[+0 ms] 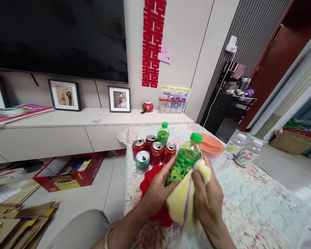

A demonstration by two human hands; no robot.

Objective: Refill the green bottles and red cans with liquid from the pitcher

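My left hand (159, 188) is closed around the lower left side of a plastic bottle (182, 162) with green labels and a green cap. The bottle leans slightly to the right. My right hand (209, 197) grips a yellow cloth (182, 204) with a purple edge, pressed against the bottle's right side. Beneath both hands lies a red scalloped tray (150, 174), partly hidden by them. Just beyond it stand several red drink cans (157, 152), a green-and-silver can (142, 162) and a smaller green-capped bottle (163, 134).
A flowered cloth (248, 214) covers the table. Behind the bottle sits an orange basin (211, 144); two clear bottles with white caps (248, 152) stand to the right. A red box (67, 171) and folded cardboard (20, 221) lie on the floor at left.
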